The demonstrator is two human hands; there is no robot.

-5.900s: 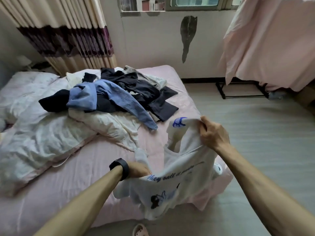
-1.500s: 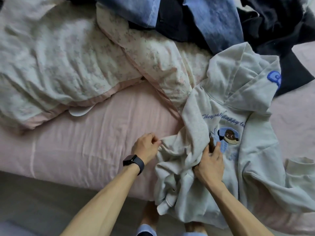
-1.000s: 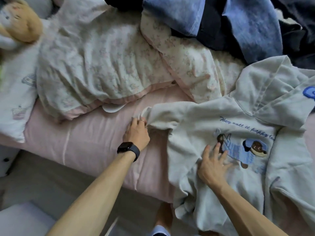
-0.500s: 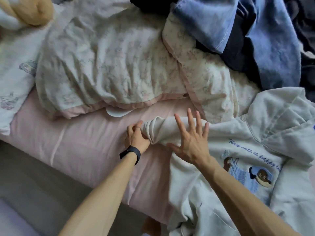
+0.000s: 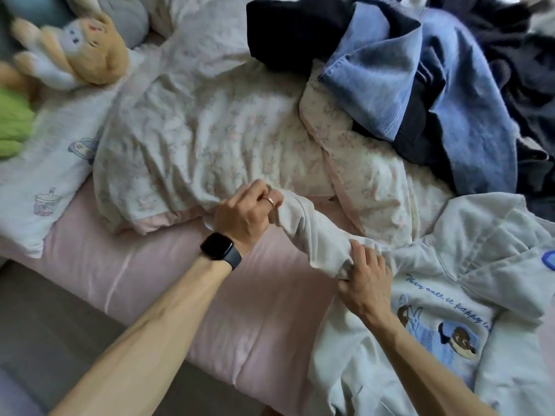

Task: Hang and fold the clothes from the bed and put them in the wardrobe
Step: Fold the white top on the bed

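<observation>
Works on a pale hoodie [image 5: 450,295], spread front-up on the pink sheet [image 5: 150,265] at the near edge of the bed, with print and lettering showing and the hood toward the heap of clothes. Clamps the left hand [image 5: 246,216] round the cuff end of the sleeve [image 5: 312,232], with curled fingers and a ring [image 5: 270,200] on one of them, and holds that end stretched out sideways, right against the pink border of the floral quilt [image 5: 210,139]. Pinches with the right hand [image 5: 365,280] the bunched cloth where the same sleeve meets the body, probably to anchor the garment so that the tension straightens the arm alone and does not drag the whole hoodie along. Looks like the flattening step ahead of a fold: sleeve out first, then across the chest. Seems to leave the lower hem rumpled and hanging past the bed's edge, so likely calls for smoothing there too. Leaves untouched, farther back, the denim piece [image 5: 390,70] and the dark garments [image 5: 294,28] piled on the quilt, so counts as early in the task, with no wardrobe in view. Shows also a black watch [image 5: 220,250] on the left wrist, plus a blurred plush toy [image 5: 84,46] and a printed pillow [image 5: 45,175] at the far left, well apart from the work.
</observation>
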